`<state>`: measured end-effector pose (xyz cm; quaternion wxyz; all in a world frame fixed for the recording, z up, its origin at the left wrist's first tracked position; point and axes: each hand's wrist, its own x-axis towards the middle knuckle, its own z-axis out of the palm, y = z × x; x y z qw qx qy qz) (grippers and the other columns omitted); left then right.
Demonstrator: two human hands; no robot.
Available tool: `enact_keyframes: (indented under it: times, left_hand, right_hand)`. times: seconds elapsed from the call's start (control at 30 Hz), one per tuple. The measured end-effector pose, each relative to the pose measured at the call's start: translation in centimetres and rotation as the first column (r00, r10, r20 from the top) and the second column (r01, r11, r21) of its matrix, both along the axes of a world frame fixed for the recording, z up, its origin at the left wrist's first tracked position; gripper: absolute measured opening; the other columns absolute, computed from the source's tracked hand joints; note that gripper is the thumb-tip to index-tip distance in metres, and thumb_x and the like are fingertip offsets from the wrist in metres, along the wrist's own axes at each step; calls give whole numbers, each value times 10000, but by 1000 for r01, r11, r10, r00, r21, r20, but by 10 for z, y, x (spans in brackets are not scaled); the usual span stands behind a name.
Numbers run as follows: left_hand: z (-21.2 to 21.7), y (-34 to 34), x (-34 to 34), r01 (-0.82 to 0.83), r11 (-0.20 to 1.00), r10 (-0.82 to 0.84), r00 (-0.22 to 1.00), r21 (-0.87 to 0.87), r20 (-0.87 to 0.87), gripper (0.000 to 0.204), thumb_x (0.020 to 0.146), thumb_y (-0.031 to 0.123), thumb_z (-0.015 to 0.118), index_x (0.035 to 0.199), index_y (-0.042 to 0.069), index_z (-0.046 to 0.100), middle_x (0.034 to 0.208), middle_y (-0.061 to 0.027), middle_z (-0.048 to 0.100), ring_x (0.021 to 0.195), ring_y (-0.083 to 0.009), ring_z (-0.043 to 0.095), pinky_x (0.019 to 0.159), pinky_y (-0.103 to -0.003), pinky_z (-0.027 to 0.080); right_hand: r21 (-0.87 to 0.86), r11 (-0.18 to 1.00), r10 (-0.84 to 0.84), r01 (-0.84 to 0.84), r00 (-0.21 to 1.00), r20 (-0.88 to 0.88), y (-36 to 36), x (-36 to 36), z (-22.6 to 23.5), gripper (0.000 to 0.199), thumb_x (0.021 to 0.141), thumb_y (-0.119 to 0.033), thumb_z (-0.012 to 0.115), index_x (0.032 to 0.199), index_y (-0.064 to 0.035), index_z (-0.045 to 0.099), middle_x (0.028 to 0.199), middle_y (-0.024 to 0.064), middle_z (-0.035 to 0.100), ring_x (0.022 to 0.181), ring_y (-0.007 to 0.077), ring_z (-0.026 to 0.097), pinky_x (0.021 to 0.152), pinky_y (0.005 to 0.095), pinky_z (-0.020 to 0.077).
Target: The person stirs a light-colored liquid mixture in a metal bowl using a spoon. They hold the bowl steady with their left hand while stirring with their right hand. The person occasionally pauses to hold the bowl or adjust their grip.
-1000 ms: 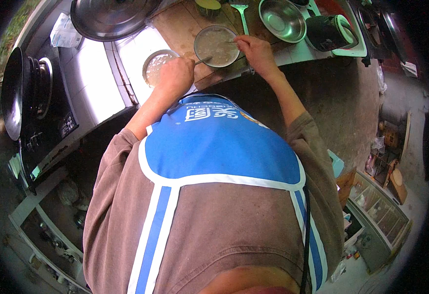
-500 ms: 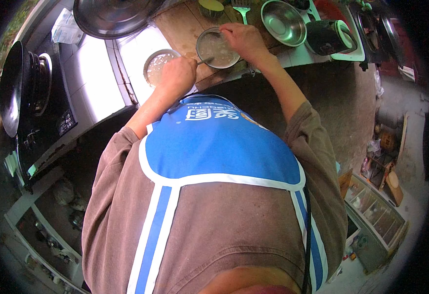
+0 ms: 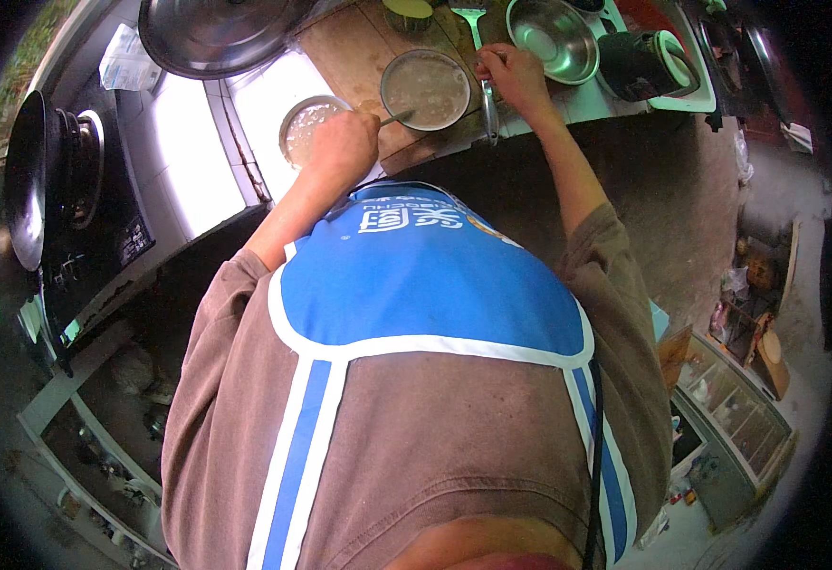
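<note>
My left hand (image 3: pixel 344 142) is closed around a dark, thin handle (image 3: pixel 397 118), whose end sticks out to the right over the edge of a round bowl (image 3: pixel 425 127) of cloudy, pale liquid. Partly behind that hand is a second round vessel (image 3: pixel 300 119) with whitish bits in liquid. Whether the handle belongs to it is hidden by my fingers. My right hand (image 3: pixel 516 81) is right of the bowl, fingers closed on the handle of a slotted metal spatula (image 3: pixel 489 114). The spatula's head points to the far side; its handle end hangs near the counter's front edge.
A shiny steel basin (image 3: pixel 556 43) stands right of the spatula, beside a dark round container (image 3: pixel 632 66). A large dark lid (image 3: pixel 221 33) and a plastic packet (image 3: pixel 129 62) are at the far left. A wok (image 3: pixel 31 180) stands on the left. A small green-topped container (image 3: pixel 408 14) is at the back.
My right hand has left the rim of the right bowl and moved right onto the spatula's handle. My left hand stays nearly in place, still gripping the dark handle.
</note>
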<state>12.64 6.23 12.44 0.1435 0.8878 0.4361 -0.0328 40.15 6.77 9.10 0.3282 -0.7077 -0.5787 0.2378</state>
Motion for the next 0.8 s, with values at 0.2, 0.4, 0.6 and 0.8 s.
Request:
enact_keyframes:
  times: [0.2, 0.4, 0.6, 0.8]
  left_hand:
    - [3, -2, 1, -14, 999, 15, 1000, 34, -13, 176, 771, 106, 483, 743, 43, 645, 695, -197, 625, 670, -343, 636, 576, -424, 509]
    - [6, -2, 1, -9, 999, 9, 1000, 32, -2, 174, 769, 107, 487, 734, 43, 644, 694, -193, 627, 667, -338, 637, 570, -421, 509]
    - [1, -3, -2, -10, 999, 10, 1000, 36, -2, 173, 766, 111, 490, 732, 40, 643, 696, -192, 628, 670, -338, 638, 571, -418, 509]
    - [-3, -1, -5, 13, 1000, -13, 1000, 5, 6, 196, 808, 154, 475, 780, 42, 632, 708, -220, 616, 666, -373, 629, 558, -455, 508]
  right_hand:
    - [-103, 988, -126, 117, 988, -85, -23, -13, -7, 321, 864, -281, 469, 837, -7, 635, 669, 83, 659, 596, 176, 654, 608, 323, 504]
    - [-78, 991, -111, 106, 992, -53, -34, -18, -2, 283, 868, -237, 477, 870, 3, 626, 667, 86, 660, 602, 176, 659, 600, 328, 514]
    - [104, 976, 141, -189, 924, 356, -37, -32, 23, 205, 861, -201, 511, 955, -61, 627, 833, 104, 656, 741, 266, 641, 660, 355, 510]
    - [177, 880, 330, -441, 836, 439, -23, -49, 18, 197, 821, -149, 568, 1004, -90, 612, 958, 110, 624, 833, 296, 611, 694, 362, 502]
